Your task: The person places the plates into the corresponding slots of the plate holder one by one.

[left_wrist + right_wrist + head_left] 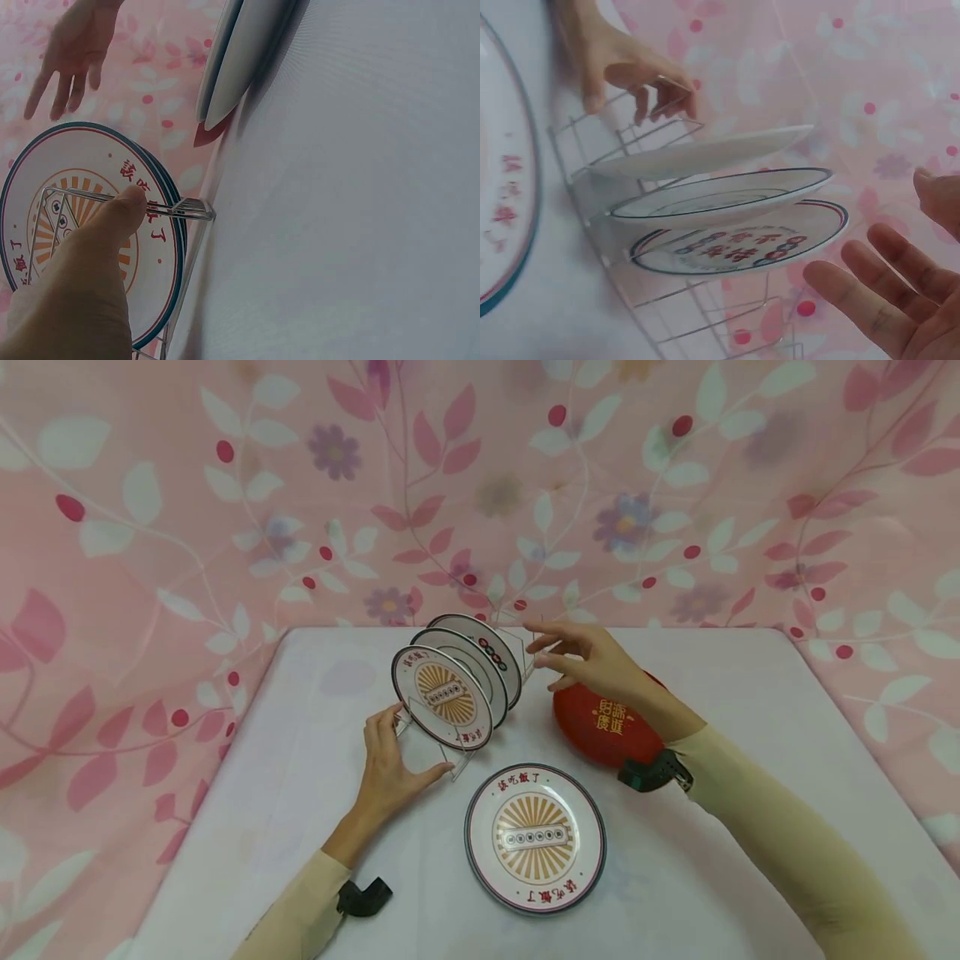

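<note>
A silver wire dish rack (196, 211) holds three white plates with dark rims standing on edge. The nearest plate (442, 697) bears a gold sunburst and red characters. At the rack's near end, my left hand (386, 764) grips the wire frame, thumb on one side and fingers curled round the other, as the right wrist view shows. My right hand (592, 660) is raised by the rack's far end, its fingers spread and holding nothing. Flat on the table in front of the rack lies another sunburst plate (536, 839).
A red round item (600, 727) with gold characters lies on the table beneath my right forearm, partly hidden by it. White cloth covers the table (315, 693). A pink floral curtain (480, 485) hangs right behind the table's back edge.
</note>
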Available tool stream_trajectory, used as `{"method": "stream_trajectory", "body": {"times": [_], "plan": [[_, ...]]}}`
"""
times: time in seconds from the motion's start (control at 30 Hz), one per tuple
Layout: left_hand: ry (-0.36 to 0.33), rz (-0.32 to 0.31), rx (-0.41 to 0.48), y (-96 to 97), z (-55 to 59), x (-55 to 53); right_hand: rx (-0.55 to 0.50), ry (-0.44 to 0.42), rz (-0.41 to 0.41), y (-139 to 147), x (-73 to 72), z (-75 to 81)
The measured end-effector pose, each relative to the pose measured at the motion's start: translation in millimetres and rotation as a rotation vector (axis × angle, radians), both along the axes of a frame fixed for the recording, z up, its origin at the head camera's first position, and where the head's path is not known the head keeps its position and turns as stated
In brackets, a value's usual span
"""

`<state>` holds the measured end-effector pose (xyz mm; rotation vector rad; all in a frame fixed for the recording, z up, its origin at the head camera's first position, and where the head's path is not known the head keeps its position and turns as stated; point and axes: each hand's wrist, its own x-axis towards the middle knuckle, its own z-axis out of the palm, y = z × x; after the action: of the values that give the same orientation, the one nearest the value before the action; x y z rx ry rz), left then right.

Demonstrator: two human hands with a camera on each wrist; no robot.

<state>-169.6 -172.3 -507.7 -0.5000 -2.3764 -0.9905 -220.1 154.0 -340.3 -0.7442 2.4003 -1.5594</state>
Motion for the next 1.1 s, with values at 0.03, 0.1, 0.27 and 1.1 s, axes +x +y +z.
{"method": "stream_trajectory", "body": {"times": [0.03, 0.1, 0.27, 1.1], "plan": [[0.003, 0.001, -0.001, 0.0, 0.2, -0.1, 0.023, -0.001, 0.012, 6, 7.4, -2.0], [0.011, -0.001, -0.002, 0.2, 0.6, -0.7, 0.080, 0.001, 0.043, 17, 20.9, -11.2], [0.006, -0.006, -0.004, 0.4, 1.2, -1.4, 0.199, -0.025, 0.058, 45, 52.3, -45.5], [-0.021, -0.004, 0.000, -1.1, 0.4, -0.4, 0.189, -0.152, 0.048, 74, 110.2, -111.3]]}}
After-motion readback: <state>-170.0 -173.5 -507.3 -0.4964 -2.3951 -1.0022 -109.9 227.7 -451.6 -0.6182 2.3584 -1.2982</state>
